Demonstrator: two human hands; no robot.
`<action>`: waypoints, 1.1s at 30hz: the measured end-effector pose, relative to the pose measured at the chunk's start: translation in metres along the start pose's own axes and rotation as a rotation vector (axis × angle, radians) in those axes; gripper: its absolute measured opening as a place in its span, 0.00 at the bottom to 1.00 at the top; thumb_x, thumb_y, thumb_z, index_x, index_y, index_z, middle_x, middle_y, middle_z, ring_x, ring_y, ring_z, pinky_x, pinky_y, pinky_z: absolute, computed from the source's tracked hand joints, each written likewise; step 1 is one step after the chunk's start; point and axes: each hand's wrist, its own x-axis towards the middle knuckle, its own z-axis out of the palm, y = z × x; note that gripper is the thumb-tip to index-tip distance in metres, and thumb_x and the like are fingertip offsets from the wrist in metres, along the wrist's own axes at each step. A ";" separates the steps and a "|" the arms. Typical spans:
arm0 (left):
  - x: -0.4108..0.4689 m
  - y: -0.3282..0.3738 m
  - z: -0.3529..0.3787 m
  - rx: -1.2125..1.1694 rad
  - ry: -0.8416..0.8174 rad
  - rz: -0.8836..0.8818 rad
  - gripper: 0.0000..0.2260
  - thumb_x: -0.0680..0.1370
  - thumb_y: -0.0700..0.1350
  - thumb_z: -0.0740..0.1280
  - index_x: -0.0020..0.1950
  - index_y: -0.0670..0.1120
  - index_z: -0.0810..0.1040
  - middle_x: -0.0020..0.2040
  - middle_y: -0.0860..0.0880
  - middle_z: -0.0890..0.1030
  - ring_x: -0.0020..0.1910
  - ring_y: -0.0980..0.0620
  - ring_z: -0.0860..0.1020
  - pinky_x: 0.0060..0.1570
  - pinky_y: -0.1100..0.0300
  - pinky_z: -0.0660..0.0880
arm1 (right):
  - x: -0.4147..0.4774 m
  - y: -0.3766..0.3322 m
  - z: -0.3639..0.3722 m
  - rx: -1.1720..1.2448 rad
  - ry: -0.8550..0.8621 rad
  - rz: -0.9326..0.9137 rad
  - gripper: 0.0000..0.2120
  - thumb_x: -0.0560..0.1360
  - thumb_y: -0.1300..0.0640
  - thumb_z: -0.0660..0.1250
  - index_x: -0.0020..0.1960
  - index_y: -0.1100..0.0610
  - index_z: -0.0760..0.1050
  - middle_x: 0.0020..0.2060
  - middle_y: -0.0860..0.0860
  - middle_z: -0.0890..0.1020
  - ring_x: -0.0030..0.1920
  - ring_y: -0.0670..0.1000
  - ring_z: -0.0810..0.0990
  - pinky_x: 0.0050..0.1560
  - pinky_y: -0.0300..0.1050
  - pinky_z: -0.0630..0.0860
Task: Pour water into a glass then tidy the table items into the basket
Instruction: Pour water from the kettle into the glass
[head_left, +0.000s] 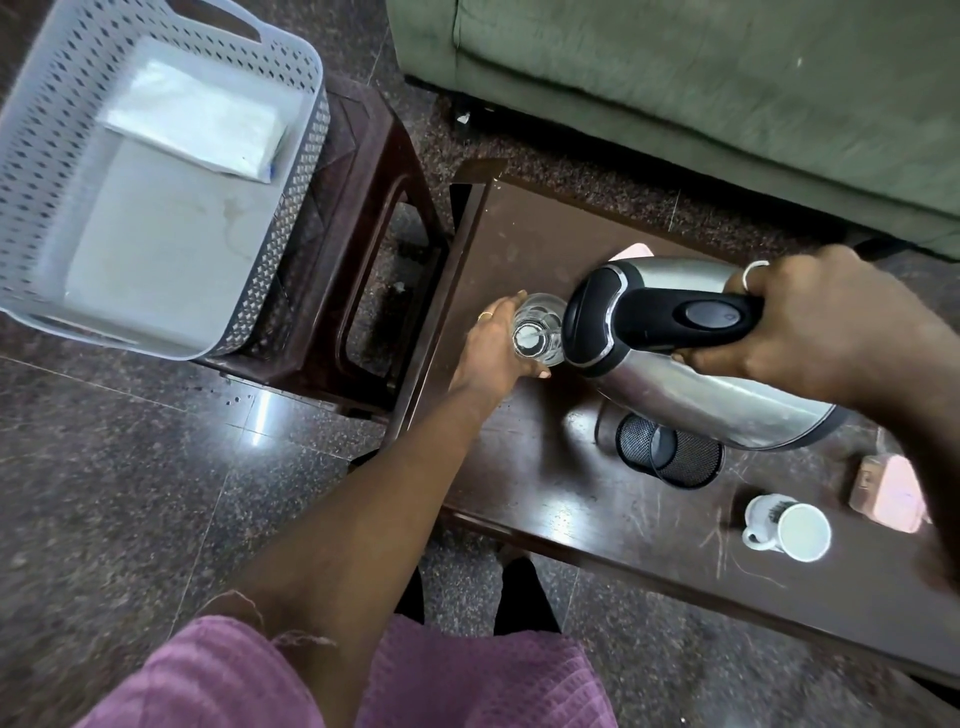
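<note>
**Fingers on glass and kettle at the table's left end**

The fingers (506, 306) of the left hand (493, 348) curl around the left side of the glass (540, 332), with the thumb pressed on its near side; one finger carries a thin ring. The glass stands upright near the left edge of the dark wooden table (571, 493), and its rim sits directly under the kettle's spout end. The right hand (810, 322) closes all its fingers around the black handle of the steel kettle (691, 374), the fingers pressed together, one of them ringed. The kettle is tilted toward the left, held above the tabletop, its lid end touching or just over the glass rim. Whether water is running cannot be told; something bright shows inside the glass.

Going left to right: one pale grey perforated basket (47, 156) rests on one dark brown stool (363, 208), well apart from the table's left edge. In the basket lies one white folded packet (197, 124) toward its far side. Then comes the one glass in the left hand, then the one kettle in the right. Below the kettle, toward the table's near edge, one black mesh cup (675, 452) lies on its side, its mouth turned left. Further right stands one white mug (789, 527), upright, near the near edge. Just beyond it toward the right lies one pink object (888, 493), partly hidden by the right forearm. A second pink shape (634, 253) shows behind the kettle near the table's far edge. One green sofa (701, 93) stands past the far edge.
</note>
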 end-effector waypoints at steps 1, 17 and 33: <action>0.000 0.000 0.000 0.000 0.001 -0.003 0.45 0.58 0.41 0.81 0.71 0.47 0.64 0.68 0.48 0.69 0.66 0.51 0.70 0.64 0.67 0.61 | 0.000 0.000 0.000 -0.003 0.001 -0.001 0.23 0.52 0.30 0.58 0.33 0.47 0.65 0.40 0.62 0.80 0.42 0.64 0.78 0.38 0.47 0.69; -0.001 0.003 0.000 0.001 0.018 -0.016 0.45 0.58 0.41 0.81 0.72 0.48 0.63 0.68 0.47 0.70 0.67 0.50 0.70 0.64 0.66 0.61 | -0.002 0.006 0.002 -0.024 0.019 0.045 0.22 0.51 0.29 0.59 0.30 0.46 0.62 0.41 0.61 0.79 0.44 0.64 0.77 0.38 0.47 0.68; -0.004 0.008 -0.003 0.021 -0.004 -0.009 0.45 0.59 0.41 0.80 0.72 0.47 0.63 0.68 0.47 0.70 0.67 0.49 0.69 0.66 0.61 0.63 | 0.000 0.002 0.000 -0.010 0.030 0.049 0.23 0.48 0.27 0.57 0.29 0.46 0.62 0.40 0.62 0.79 0.42 0.65 0.77 0.38 0.47 0.67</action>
